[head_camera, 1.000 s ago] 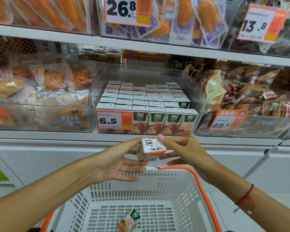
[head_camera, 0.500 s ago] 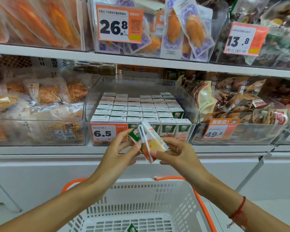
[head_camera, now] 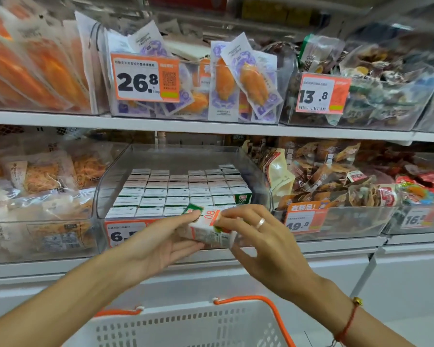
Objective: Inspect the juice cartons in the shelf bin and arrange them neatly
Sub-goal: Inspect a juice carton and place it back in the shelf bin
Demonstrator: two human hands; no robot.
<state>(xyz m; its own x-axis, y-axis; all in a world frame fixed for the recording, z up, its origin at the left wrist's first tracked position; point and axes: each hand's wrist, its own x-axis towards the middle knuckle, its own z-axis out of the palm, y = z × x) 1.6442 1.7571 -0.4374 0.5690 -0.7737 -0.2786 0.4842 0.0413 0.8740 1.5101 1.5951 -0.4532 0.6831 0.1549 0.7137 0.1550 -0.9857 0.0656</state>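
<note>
On the shelf [head_camera: 211, 254], the clear bin [head_camera: 251, 169] holds tight carton rows. At its front edge, left hand [head_camera: 158, 249] and right hand [head_camera: 258, 236] pinch one juice carton [head_camera: 211, 234]: light, stiff, probably crushable; best held by its ends.

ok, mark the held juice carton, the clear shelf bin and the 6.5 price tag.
small white juice carton with orange "08" print [head_camera: 209, 229], head view: on its white side panel between the hands.
clear plastic shelf bin [head_camera: 186, 156], head view: on its bare back wall.
orange-and-white 6.5 price tag [head_camera: 120, 235], head view: on the printed number.
</note>
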